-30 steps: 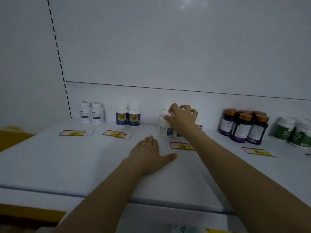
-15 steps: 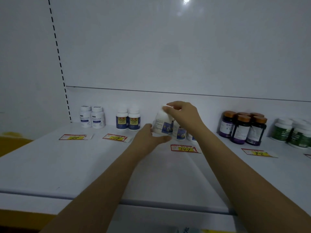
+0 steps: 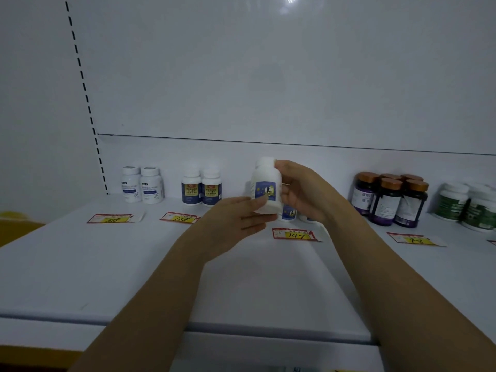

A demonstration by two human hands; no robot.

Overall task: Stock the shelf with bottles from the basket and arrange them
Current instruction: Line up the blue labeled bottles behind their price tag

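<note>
White bottle (image 3: 265, 185) with a blue label is up in the air, clear of the shelf (image 3: 128, 267), upright with a slight tilt and held between both hands. The right hand (image 3: 304, 193) has a grasping grip on it: fingers curl round its right side and one fingertip reaches the cap. The left hand (image 3: 236, 224) has a released grip, its fingers nearly straight, touching the bottle's base from below, with the thumb lying against the lower edge of the label.

Just behind and below the held bottle, a matching bottle (image 3: 288, 212) stands on the shelf, partly hidden by the right hand. A red and yellow price tag (image 3: 294, 234) marked 147 lies flat in front of it.

Further left along the back panel (image 3: 268, 89) stand two dark-blue-labelled bottles (image 3: 201, 187) side by side, then two white bottles with pale labels (image 3: 142, 187) near the corner. Each pair has a tag lying before it.

To the right stands a cluster of dark bottles with brown caps (image 3: 390, 201), and beyond them white bottles with green labels (image 3: 467, 208).
</note>
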